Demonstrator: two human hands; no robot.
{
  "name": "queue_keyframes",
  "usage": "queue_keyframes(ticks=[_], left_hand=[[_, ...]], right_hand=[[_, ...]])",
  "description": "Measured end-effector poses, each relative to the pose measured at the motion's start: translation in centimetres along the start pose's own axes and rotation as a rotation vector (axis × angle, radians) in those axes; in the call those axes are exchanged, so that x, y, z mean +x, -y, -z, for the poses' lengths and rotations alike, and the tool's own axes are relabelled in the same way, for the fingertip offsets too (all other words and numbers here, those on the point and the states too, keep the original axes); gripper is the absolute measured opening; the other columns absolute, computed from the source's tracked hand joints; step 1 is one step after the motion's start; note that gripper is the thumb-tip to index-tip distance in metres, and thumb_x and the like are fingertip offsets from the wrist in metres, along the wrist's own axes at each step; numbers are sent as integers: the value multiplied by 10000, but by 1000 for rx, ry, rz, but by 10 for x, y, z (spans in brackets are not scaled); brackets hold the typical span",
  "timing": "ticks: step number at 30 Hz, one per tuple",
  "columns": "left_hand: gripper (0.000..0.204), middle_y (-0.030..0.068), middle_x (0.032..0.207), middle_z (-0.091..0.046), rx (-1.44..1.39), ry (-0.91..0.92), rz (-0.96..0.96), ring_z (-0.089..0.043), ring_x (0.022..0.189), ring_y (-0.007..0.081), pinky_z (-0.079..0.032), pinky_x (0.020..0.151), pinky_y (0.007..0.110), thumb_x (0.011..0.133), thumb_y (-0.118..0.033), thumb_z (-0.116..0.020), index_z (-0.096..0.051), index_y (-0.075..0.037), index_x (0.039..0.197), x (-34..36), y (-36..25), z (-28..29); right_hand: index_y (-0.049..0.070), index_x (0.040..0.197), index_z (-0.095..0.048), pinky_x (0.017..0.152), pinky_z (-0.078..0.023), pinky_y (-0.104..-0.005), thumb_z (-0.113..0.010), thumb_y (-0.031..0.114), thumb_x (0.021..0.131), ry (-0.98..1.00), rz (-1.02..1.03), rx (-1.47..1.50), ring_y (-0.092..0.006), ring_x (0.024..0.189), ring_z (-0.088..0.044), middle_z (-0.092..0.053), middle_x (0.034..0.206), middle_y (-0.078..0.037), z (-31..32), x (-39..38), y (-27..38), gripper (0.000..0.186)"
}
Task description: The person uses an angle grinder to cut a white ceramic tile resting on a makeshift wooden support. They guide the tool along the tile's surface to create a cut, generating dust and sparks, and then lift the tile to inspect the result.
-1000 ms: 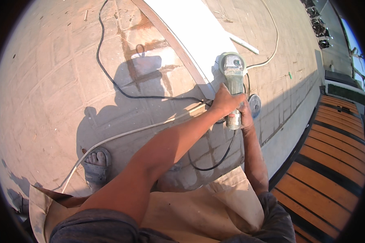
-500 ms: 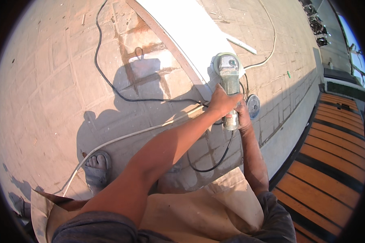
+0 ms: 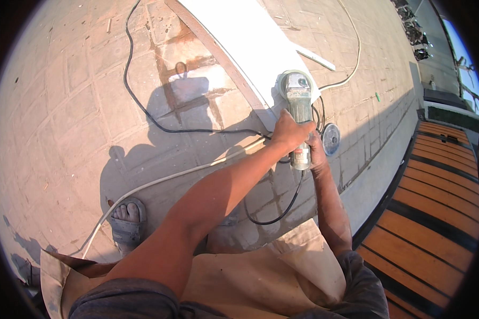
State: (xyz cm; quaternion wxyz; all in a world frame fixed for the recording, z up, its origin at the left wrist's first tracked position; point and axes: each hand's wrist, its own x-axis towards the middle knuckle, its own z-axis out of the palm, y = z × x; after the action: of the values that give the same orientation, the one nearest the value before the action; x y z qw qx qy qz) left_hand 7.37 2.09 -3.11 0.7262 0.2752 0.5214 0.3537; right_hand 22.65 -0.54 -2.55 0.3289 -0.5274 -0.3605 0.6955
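Both my hands grip an angle grinder [image 3: 299, 106] with a dusty grey-green body and a pale round disc at its head. My left hand [image 3: 291, 132] is closed over the middle of the body. On the right side, toward the cable end, my right hand [image 3: 316, 150] wraps round the grip, its fingers partly hidden. The grinder's head lies over the near end of a long, bright white slab [image 3: 250, 40] with a brownish side edge. Whether the disc touches the surface I cannot tell. A black cable [image 3: 282, 217] runs from the grinder's rear and loops back.
A round grey disc [image 3: 331, 139] lies on the paving right of the grinder. A black cable [image 3: 135, 101] and a pale hose [image 3: 159, 182] cross the ground. A narrow white strip [image 3: 315, 57] lies beyond the slab. Orange slatted panels [image 3: 426, 212] border the right side.
The grinder and both hands have shifted very slightly left. Both hands keep their hold.
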Motion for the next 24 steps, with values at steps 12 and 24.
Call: queue_keyframes(ticks=[12, 24], left_hand=[[732, 279, 1098, -619, 35, -21, -12, -673, 941, 306, -569, 708, 394, 729, -303, -756, -442, 149, 1212, 6, 8, -2], [820, 357, 1170, -587, 78, -4, 10, -650, 1058, 406, -522, 916, 404, 734, -326, -746, -382, 205, 1242, 7, -3, 3]], right_hand=[[-52, 1157, -533, 588, -615, -369, -635, 228, 876, 23, -11, 78, -254, 693, -703, -673, 916, -166, 0, 2, -6, 409], [-38, 1144, -544, 603, -614, -354, -630, 243, 891, 26, 7, 111, -229, 702, -701, -675, 918, -145, -8, 5, -6, 389]])
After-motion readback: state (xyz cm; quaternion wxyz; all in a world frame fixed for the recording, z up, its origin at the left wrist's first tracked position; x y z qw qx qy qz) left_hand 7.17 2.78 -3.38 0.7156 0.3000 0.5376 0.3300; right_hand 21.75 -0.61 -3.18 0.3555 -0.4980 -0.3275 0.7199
